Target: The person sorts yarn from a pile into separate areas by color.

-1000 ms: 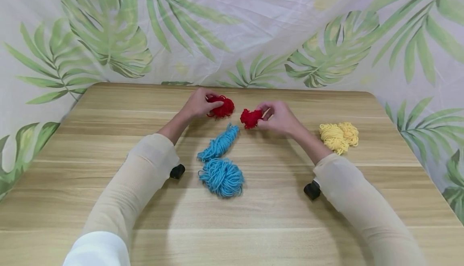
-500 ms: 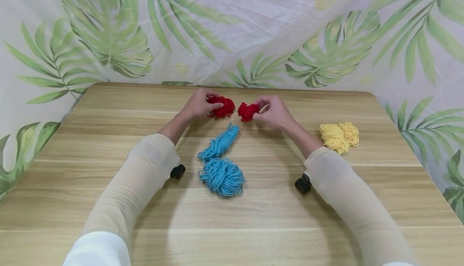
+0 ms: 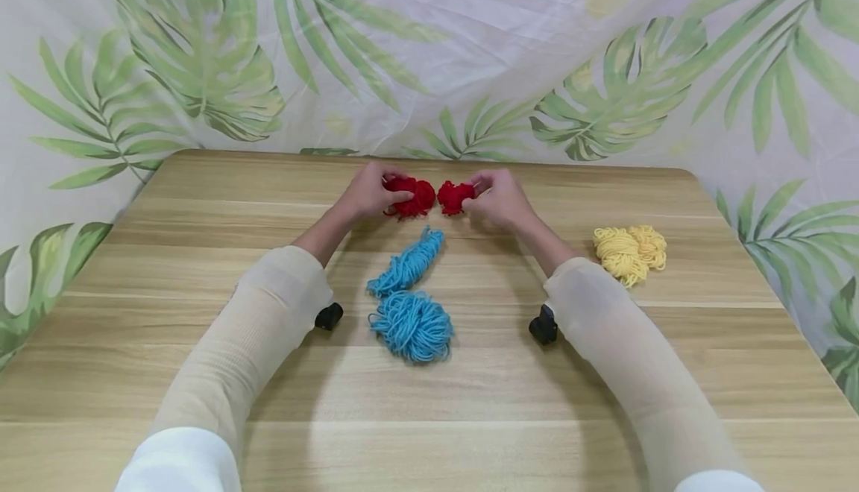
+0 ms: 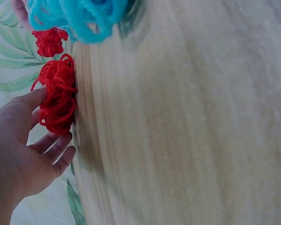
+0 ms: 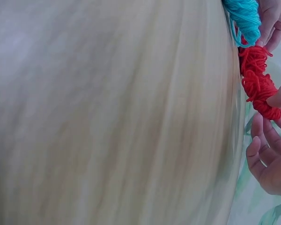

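Near the table's far edge, my left hand (image 3: 371, 192) grips a red yarn bundle (image 4: 60, 96) between thumb and fingers; the bundle rests on the wood. To its right, my right hand (image 3: 502, 197) pinches a smaller red yarn bundle (image 3: 454, 198) at its right end. Only a narrow gap parts the two red bundles in the head view. Closer to me lie two blue bundles: a long twisted one (image 3: 408, 262) set at a slant, and a round looped one (image 3: 412, 326) just below it.
Two yellow yarn bundles (image 3: 629, 253) lie side by side on the right of the wooden table (image 3: 496, 432). A leaf-print cloth (image 3: 416, 52) hangs behind the far edge. Black wrist cameras (image 3: 329, 317) sit under both sleeves.
My right hand has moved left and farther from me with its red yarn bundle, bringing it close to the other red one. The left hand has stayed in place.
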Demonstrator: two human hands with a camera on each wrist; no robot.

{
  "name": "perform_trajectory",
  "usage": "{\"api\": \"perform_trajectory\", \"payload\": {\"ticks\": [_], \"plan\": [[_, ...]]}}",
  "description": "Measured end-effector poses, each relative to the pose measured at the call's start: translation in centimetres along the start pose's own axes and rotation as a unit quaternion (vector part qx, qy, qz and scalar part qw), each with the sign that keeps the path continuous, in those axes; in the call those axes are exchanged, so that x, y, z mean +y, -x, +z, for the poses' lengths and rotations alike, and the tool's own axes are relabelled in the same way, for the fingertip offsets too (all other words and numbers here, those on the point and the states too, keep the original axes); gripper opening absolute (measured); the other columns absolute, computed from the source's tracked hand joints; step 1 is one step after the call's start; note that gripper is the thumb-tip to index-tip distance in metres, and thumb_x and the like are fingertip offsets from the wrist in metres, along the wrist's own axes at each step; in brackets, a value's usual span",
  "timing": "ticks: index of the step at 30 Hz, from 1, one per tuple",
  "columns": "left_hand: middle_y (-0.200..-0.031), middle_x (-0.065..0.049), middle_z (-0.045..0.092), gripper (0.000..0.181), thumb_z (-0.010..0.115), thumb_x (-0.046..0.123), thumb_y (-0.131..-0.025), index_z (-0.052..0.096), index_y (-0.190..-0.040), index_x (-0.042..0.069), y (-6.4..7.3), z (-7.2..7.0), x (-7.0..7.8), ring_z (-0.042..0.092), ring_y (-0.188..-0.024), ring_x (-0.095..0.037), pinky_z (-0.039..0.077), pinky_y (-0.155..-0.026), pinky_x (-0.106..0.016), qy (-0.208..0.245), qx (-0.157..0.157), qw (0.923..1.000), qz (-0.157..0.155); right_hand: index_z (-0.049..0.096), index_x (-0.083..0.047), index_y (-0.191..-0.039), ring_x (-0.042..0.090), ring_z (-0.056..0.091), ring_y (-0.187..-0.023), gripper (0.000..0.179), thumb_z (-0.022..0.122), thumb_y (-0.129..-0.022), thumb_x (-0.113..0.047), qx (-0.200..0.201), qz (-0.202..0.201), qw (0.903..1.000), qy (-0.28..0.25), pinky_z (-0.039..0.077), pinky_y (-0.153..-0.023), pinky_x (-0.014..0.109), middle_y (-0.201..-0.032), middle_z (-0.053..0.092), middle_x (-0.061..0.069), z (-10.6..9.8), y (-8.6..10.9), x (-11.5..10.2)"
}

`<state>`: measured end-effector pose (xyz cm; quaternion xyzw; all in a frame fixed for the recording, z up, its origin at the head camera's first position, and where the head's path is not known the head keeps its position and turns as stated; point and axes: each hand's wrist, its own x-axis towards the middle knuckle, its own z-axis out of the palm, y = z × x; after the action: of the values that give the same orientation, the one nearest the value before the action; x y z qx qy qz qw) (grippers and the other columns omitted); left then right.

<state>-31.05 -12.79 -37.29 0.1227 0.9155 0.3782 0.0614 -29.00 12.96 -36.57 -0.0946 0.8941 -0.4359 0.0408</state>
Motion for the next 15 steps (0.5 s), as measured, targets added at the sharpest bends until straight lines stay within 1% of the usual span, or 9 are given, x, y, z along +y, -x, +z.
{"api": "perform_trajectory", "payload": {"ticks": [4,9,15], "plan": [[-0.127,-0.021,0.065,0.042,0.074,0.017,-0.097,0.066,-0.134,-0.001,0.05,-0.02,0.01,0.056,-0.110,-0.033,0.050,-0.093,-0.044,-0.001,0.002,1.0000,0.002,0.070,0.004,-0.121,0.028,0.063,-0.095,0.034,0.074,-0.089,-0.009,-0.002,0.012,0.9999,-0.007,0.051,-0.066,0.028,-0.107,0.071,0.020,0.35,-0.41,-0.12],[-0.125,-0.021,0.065,0.041,0.074,0.016,-0.098,0.067,-0.134,-0.001,0.09,-0.02,0.00,0.056,-0.108,-0.032,0.050,-0.090,-0.042,0.001,0.000,1.0000,0.000,0.070,0.004,-0.121,0.026,0.065,-0.091,0.034,0.074,-0.090,-0.008,-0.004,0.026,0.9995,-0.016,0.053,-0.064,0.026,-0.108,0.072,0.020,0.77,-0.80,-0.20],[-0.126,-0.022,0.065,0.041,0.074,0.016,-0.097,0.067,-0.134,-0.001,0.17,-0.11,0.14,0.057,-0.109,-0.033,0.050,-0.092,-0.043,-0.004,0.000,1.0000,0.006,0.069,0.004,-0.123,0.025,0.067,-0.081,0.033,0.074,-0.092,-0.008,-0.009,0.035,0.9992,-0.017,0.053,-0.061,0.026,-0.109,0.071,0.022,0.98,-0.93,-0.36]]}}
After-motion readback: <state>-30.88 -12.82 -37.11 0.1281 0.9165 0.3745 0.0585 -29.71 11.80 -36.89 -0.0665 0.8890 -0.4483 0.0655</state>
